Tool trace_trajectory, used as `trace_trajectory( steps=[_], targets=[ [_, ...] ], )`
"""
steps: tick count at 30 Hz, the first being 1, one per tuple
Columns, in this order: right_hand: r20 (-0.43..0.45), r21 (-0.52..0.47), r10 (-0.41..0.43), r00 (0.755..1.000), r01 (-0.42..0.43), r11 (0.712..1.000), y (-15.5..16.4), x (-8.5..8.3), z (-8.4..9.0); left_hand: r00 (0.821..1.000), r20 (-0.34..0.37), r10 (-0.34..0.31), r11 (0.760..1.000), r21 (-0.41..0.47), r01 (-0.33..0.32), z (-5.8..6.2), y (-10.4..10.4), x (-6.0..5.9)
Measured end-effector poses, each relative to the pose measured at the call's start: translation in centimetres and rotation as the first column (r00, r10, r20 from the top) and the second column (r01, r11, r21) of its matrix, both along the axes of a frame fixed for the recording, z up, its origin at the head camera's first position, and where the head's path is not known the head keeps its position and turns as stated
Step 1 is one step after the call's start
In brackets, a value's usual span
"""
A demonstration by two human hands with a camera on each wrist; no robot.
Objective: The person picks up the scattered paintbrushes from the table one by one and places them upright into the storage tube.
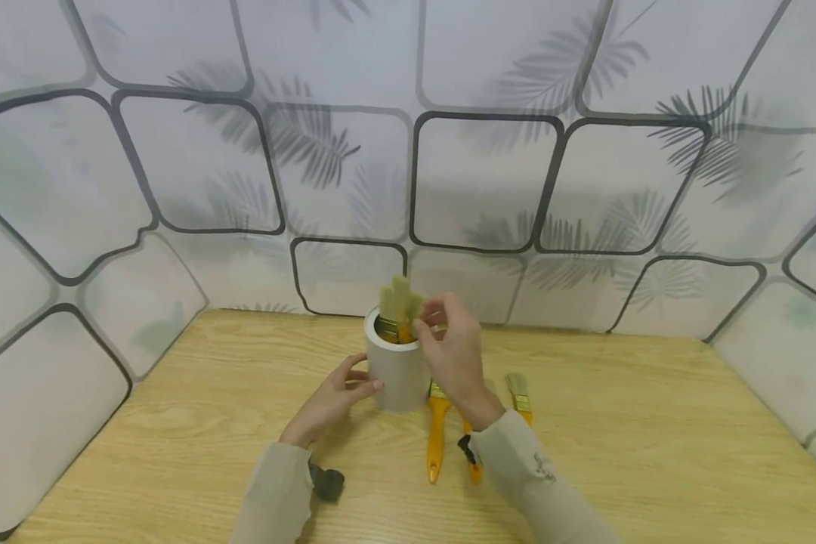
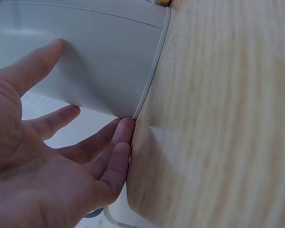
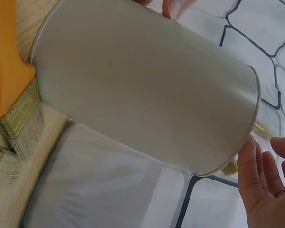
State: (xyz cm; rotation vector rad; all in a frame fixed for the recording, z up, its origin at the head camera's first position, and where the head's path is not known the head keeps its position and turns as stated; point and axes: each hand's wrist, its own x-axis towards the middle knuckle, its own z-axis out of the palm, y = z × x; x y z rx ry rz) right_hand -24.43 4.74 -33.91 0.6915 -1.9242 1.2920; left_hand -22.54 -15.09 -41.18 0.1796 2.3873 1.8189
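A grey cylindrical container [image 1: 397,374] stands on the wooden table [image 1: 653,446], and several paint brushes [image 1: 400,302] stick out of it bristles up. My left hand [image 1: 355,383] rests against its lower left side with the fingers nearly straight; the left wrist view shows the thumb on the container's wall [image 2: 95,61] and the fingertips at its base. Beside the rim, my right hand [image 1: 442,321] hovers close to the bristles with relaxed fingers and nothing in it. In the right wrist view those fingers [image 3: 263,166] hang just off the container [image 3: 147,90].
Three orange-handled brushes lie flat right of the container: one [image 1: 437,434] beside it, one [image 1: 474,465] under my right wrist, one [image 1: 520,397] further right. Patterned white wall panels [image 1: 483,181] close off the back and sides.
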Motion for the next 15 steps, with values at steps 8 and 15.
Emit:
trace_trajectory(
  steps=[8,15],
  targets=[
    [0.078,-0.044,-0.009,0.997,0.012,0.999,2.0,0.4,0.5,1.0,0.005,0.008,1.0,-0.001,-0.008,0.0,0.0,0.0],
    [0.132,-0.012,-0.046,0.99,0.048,0.999,5.2,0.1,0.4,1.0,0.003,0.015,1.0,-0.006,-0.015,0.1,0.2,0.0]
  ],
)
